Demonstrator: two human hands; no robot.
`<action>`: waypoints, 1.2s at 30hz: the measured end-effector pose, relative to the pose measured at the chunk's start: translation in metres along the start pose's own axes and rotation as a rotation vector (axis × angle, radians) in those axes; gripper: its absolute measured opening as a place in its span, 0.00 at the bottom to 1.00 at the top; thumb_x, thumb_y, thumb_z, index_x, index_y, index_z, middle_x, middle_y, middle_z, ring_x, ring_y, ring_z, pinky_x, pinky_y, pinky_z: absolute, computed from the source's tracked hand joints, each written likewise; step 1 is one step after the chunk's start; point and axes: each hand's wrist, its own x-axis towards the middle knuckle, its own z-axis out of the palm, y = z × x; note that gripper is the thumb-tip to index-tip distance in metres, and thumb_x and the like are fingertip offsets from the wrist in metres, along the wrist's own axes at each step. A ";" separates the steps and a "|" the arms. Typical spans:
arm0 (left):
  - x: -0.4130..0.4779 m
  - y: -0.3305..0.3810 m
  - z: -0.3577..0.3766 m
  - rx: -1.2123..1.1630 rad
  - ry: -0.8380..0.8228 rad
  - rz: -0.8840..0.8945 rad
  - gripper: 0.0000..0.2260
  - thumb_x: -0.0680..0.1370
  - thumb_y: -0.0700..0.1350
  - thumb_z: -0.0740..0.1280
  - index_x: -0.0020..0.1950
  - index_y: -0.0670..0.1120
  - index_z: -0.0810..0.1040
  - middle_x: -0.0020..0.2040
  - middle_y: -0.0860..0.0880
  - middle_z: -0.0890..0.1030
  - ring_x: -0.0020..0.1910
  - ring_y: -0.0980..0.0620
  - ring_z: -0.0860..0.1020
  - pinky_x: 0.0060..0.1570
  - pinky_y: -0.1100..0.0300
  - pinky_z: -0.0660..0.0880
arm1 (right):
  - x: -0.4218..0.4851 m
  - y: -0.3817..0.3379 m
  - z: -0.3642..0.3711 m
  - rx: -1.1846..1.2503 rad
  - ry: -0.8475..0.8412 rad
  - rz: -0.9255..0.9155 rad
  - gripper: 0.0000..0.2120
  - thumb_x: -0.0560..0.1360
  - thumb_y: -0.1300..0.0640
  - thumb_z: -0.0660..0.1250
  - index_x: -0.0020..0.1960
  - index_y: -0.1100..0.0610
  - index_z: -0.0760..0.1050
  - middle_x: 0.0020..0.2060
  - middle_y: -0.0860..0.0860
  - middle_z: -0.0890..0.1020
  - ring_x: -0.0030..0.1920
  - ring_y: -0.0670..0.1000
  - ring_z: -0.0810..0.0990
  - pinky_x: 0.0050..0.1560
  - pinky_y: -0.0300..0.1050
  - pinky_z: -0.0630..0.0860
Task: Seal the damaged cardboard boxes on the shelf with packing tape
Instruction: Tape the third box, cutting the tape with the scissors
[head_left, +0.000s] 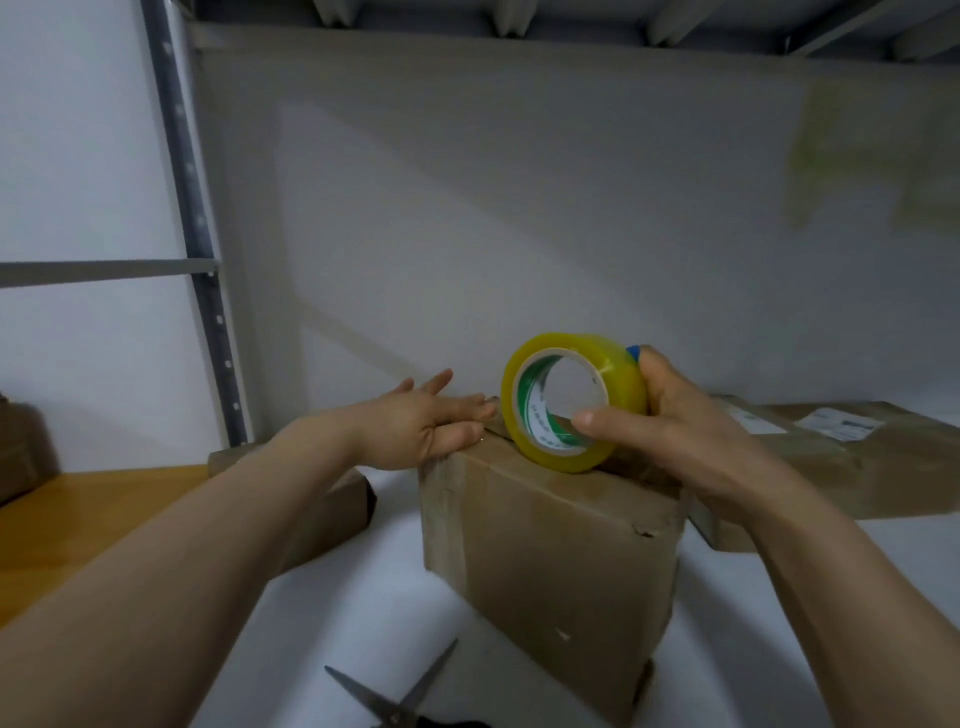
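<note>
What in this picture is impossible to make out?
All in the head view:
- Scissors: handles cut off by the bottom edge.
- Labels on the parcel: print too small and blurred to read.
- Box: top seam hidden under the tape roll and right hand.
- Yellowish smear, top right: too blurred to identify.
- Tape's loose end: not visible near the left hand.

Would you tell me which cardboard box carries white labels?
The flat box at far right, behind the right hand; the centre box and left box show none.
</note>
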 end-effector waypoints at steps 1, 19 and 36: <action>0.000 0.002 -0.002 0.005 -0.019 -0.004 0.23 0.84 0.60 0.50 0.80 0.65 0.55 0.81 0.64 0.52 0.81 0.49 0.39 0.78 0.42 0.38 | -0.001 -0.001 0.002 -0.017 -0.004 -0.008 0.22 0.64 0.38 0.78 0.53 0.42 0.74 0.46 0.56 0.83 0.48 0.58 0.84 0.54 0.67 0.79; 0.005 0.011 0.014 -0.205 0.004 0.112 0.37 0.74 0.75 0.56 0.81 0.65 0.54 0.81 0.65 0.54 0.81 0.58 0.48 0.81 0.50 0.48 | -0.003 0.005 -0.008 0.233 0.067 -0.066 0.19 0.61 0.48 0.79 0.50 0.50 0.81 0.44 0.58 0.84 0.46 0.62 0.85 0.53 0.68 0.79; -0.007 0.033 0.010 -0.031 -0.020 0.115 0.34 0.77 0.74 0.46 0.82 0.63 0.50 0.82 0.62 0.48 0.80 0.63 0.44 0.76 0.41 0.37 | -0.012 0.009 -0.010 0.119 -0.096 -0.075 0.31 0.59 0.38 0.82 0.58 0.41 0.77 0.51 0.53 0.84 0.54 0.58 0.84 0.58 0.67 0.79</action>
